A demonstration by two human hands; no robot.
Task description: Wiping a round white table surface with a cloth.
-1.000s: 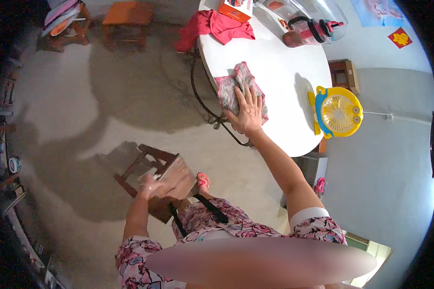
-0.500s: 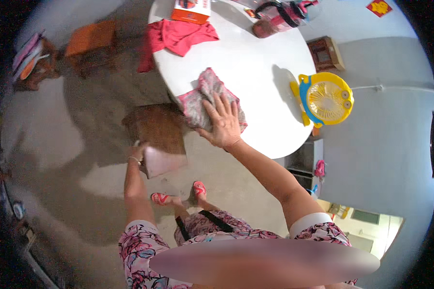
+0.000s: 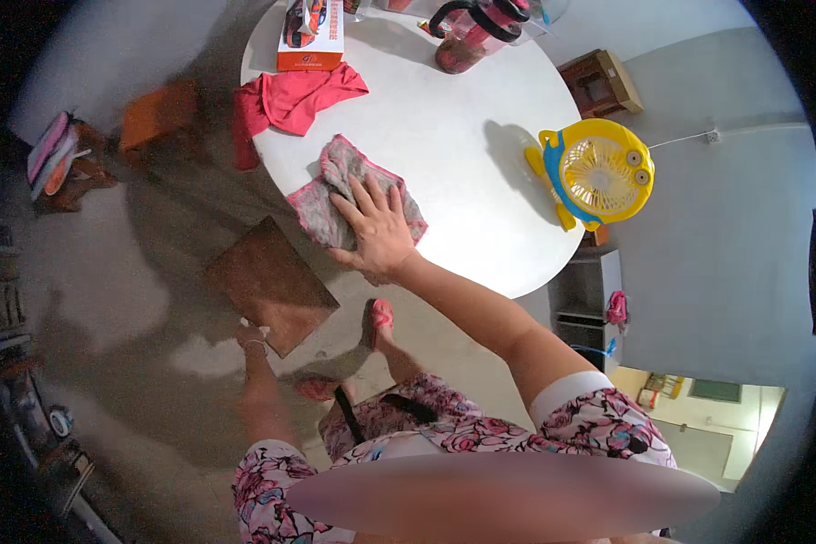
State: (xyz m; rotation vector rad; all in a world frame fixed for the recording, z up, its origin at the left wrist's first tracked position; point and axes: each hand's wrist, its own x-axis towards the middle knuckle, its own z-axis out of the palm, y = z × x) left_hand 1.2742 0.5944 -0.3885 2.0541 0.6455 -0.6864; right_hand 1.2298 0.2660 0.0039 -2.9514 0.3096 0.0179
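My right hand [image 3: 378,231] lies flat with fingers spread on a grey cloth [image 3: 313,207] with pink edging, near the left rim of the round white table [image 3: 480,181]. Part of the cloth is bunched up beyond my fingers. Low at the left, my left hand [image 3: 252,337] is closed around a small white crumpled thing [image 3: 256,327], too small to make out. That hand is at the near corner of a brown rectangular wooden top [image 3: 272,286], below the table's height. Whether my fingers also touch the wood, I cannot tell.
A red cloth [image 3: 290,98] hangs over the table's left rim, by a white and orange box [image 3: 310,41]. A dark-lidded jug [image 3: 467,45] stands at the far side. A yellow and blue fan [image 3: 600,170] is at the right. An orange-topped stool [image 3: 157,116] stands far left.
The brown wooden top has turned, its near corner now beside my left hand. My feet have shifted. The right hand stays spread on the grey cloth; the whole view has swung somewhat.
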